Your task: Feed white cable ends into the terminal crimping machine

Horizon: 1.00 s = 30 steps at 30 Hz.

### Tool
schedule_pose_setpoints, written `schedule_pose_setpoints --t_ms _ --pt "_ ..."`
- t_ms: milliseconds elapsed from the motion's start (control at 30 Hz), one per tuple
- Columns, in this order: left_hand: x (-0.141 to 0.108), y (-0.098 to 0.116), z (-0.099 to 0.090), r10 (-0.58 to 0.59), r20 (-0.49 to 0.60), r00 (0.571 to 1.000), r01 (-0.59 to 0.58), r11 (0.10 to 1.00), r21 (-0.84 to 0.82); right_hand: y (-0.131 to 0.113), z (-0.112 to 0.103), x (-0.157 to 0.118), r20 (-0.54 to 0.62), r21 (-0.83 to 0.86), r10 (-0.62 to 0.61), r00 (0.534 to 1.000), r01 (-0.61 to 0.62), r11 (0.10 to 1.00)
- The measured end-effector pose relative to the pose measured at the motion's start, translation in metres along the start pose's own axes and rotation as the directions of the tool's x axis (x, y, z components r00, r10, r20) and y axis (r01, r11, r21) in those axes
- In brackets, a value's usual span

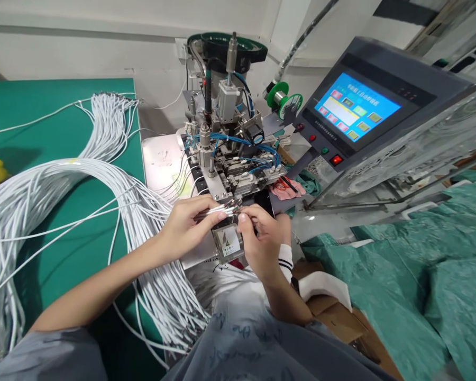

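Note:
My left hand (pixel 190 225) is closed round several white cables (pixel 210 213), thumb on top, their ends pointing right. Close beside it, my right hand (pixel 257 230) pinches at the cable ends, where small wires and metal tips show; the exact piece between its fingers is too small to tell. Both hands are just in front of a metal machine (pixel 226 169) with blue air tubes. Beneath them sits a small block with a white label (pixel 229 241). A large bundle of white cables (pixel 143 211) lies to the left of my left hand.
The green table (pixel 59 211) at the left carries more bundled cable. A control panel with a lit screen (pixel 355 108) stands right of the machine, near a green wire spool (pixel 280 98). Green plastic covers (pixel 400 286) and a cardboard box (pixel 337 320) are at the lower right.

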State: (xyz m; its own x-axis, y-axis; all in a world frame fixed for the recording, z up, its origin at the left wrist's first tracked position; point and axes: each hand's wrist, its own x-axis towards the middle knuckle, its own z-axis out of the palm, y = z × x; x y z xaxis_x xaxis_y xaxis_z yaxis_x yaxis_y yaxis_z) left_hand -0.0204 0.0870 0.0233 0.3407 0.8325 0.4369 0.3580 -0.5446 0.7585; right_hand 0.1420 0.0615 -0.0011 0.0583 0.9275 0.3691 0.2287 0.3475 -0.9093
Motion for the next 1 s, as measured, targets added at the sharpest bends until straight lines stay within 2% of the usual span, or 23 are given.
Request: schedule_pose_setpoints --t_ms 167,300,533,633,767,867,1000 --pt "0.002 -0.003 -0.007 -0.046 0.065 0.997 0.048 0.998 -0.036 0.005 0.001 0.000 0.015 0.099 0.019 1.000 -0.020 0.995" --pt "0.005 -0.002 -0.011 -0.068 0.131 0.989 0.078 0.994 -0.075 0.005 0.002 0.003 -0.034 0.045 -0.084 0.996 0.085 0.995" --pt "0.005 0.000 -0.011 -0.043 0.049 0.998 0.048 0.993 -0.108 0.004 0.002 0.005 -0.104 -0.139 -0.219 0.970 0.203 0.969" --pt "0.004 0.000 -0.011 -0.027 0.037 0.999 0.032 0.992 -0.121 0.005 0.002 0.003 -0.114 -0.150 -0.232 0.966 0.214 0.965" --pt "0.005 0.000 -0.011 -0.031 0.041 0.999 0.035 0.993 -0.111 0.004 0.003 0.000 -0.096 -0.074 -0.166 0.981 0.159 0.984" --pt "0.005 -0.001 -0.011 -0.044 0.061 0.997 0.050 0.994 -0.095 0.002 0.003 -0.002 -0.052 0.034 -0.039 0.998 0.041 0.999" --pt "0.004 -0.001 -0.011 -0.050 0.088 0.995 0.058 0.994 -0.092 -0.002 0.002 0.001 0.017 0.169 0.087 0.996 -0.088 0.982"
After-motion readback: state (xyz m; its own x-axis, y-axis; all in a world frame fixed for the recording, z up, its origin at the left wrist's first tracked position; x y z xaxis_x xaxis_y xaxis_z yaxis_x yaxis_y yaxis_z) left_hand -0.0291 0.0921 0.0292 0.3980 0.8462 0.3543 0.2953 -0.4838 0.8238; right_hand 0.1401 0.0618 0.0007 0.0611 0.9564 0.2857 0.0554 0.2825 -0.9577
